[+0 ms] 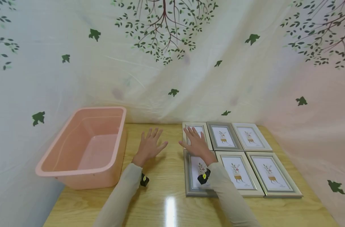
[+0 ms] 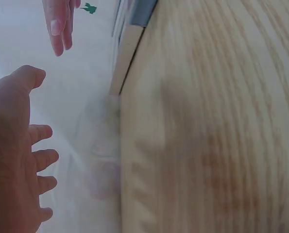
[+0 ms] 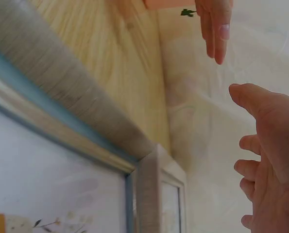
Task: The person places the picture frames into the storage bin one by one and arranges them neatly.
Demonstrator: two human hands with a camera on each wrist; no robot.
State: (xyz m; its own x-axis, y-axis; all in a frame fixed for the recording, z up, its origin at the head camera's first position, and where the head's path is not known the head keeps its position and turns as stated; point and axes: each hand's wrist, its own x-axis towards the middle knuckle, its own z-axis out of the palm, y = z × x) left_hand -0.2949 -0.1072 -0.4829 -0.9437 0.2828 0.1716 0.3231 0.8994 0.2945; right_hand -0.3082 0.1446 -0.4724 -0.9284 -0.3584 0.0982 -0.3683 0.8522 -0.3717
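Observation:
My left hand (image 1: pixel 148 147) hovers over the wooden table with its fingers spread, holding nothing. Over the left column of picture frames, my right hand (image 1: pixel 197 144) is likewise spread and holds nothing. It partly hides a cream picture frame (image 1: pixel 207 134) at the back left, and its wrist and sleeve overlap a grey picture frame (image 1: pixel 190 191) at the front left. In the right wrist view, that grey frame (image 3: pixel 93 94) lies below the hand. Two rows of frames lie side by side, each with a potted-plant print, including a grey one (image 1: pixel 223 136) and a silver-cream one (image 1: pixel 271 172).
A pink plastic tub (image 1: pixel 119 160) with an open top stands at the table's left. Bare wooden tabletop (image 1: pixel 158 195) lies between tub and frames. Behind hangs a pale curtain (image 1: pixel 149 104) printed with branches and green leaves, also along the right side.

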